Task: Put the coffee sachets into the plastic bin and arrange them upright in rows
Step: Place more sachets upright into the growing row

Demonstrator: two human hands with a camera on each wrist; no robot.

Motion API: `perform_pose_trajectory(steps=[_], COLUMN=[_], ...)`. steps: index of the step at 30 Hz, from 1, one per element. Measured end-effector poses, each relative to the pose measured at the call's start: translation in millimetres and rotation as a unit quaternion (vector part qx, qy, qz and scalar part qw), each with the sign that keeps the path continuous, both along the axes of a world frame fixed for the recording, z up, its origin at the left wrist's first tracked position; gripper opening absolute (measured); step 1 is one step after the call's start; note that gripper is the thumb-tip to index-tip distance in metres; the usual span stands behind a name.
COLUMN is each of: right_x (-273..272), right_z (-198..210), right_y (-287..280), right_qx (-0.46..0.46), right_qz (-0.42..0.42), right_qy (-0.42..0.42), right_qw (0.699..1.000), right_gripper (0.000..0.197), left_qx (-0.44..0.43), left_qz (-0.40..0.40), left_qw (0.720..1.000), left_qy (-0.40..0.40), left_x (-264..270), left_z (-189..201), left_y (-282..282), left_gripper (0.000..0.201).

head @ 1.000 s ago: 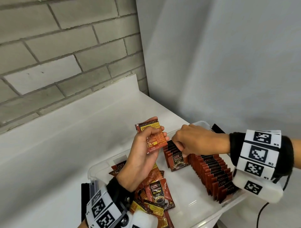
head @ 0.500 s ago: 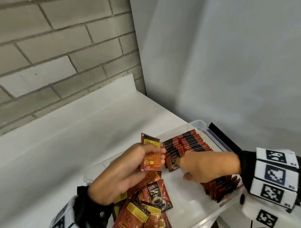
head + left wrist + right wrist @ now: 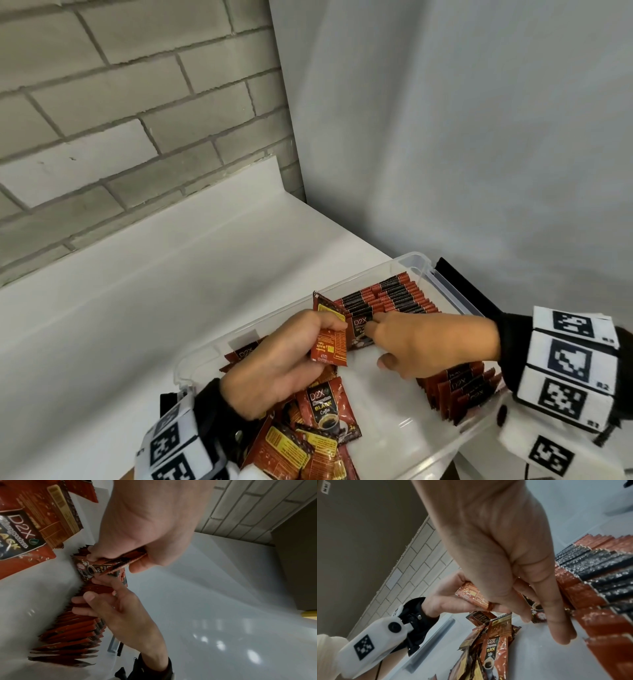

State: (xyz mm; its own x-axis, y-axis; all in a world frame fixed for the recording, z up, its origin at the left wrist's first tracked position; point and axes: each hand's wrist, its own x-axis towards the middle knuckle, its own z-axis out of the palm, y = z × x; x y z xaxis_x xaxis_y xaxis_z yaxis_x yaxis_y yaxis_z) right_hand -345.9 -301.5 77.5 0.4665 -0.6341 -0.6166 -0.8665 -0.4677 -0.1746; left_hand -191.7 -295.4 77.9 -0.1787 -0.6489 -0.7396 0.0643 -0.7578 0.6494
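My left hand (image 3: 274,363) pinched a sachet (image 3: 329,337); my right hand (image 3: 424,342), fingers straight, steadied the upright row (image 3: 387,303) at the bin's (image 3: 416,262) twelve o'clock. Light, slippery foil, I judged: grip edges.

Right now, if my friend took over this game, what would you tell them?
Left hand grips one sachet above the bin.
Right hand, fingers straight, steadies the row of upright sachets at its front end.
Done: rows stand along the bin's far side.
Left: slot in the held sachet, then stand up the loose pile lying flat in the bin's near end.
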Motion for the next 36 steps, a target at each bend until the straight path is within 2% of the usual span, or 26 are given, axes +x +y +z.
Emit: perform_pose_trajectory(steps=[9, 13, 16, 19, 24, 29, 33, 36], right_x=[-2, -10, -18, -24, -28, -24, -24, -23], right_z=[6, 14, 18, 19, 21, 15, 14, 11], right_y=[-2, -5, -4, -2, 3, 11, 13, 13], right_qx=[0.020, 0.052, 0.083, 0.094, 0.144, 0.128, 0.158, 0.149], right_qz=[-0.024, -0.062, -0.117, -0.181, -0.281, -0.305, -0.327, -0.359], right_qy=[-0.018, -0.084, -0.163, -0.257, -0.425, -0.485, -0.521, -0.545], right_qw=[0.999, 0.993, 0.976, 0.945, 0.849, 0.810, 0.773, 0.743], right_gripper=[0.035, 0.022, 0.020, 0.020, 0.024, 0.023, 0.025, 0.020], left_qx=[-0.013, -0.069, -0.107, -0.141, -0.196, -0.207, -0.227, -0.246], left_qz=[0.005, 0.004, 0.037, 0.034, 0.004, -0.016, -0.021, -0.024], left_qw=[1.000, 0.997, 0.989, 0.979, 0.968, 0.966, 0.961, 0.959], left_qy=[-0.014, 0.020, 0.090, 0.146, 0.156, 0.154, 0.157, 0.140], left_x=[8, 18, 22, 21, 11, 7, 7, 6], left_z=[7, 19, 26, 28, 17, 2, -4, -7], left_y=[7, 10, 6, 2, -4, -9, -10, -10], left_gripper=[0.003, 0.019, 0.033, 0.042, 0.035, 0.027, 0.025, 0.022])
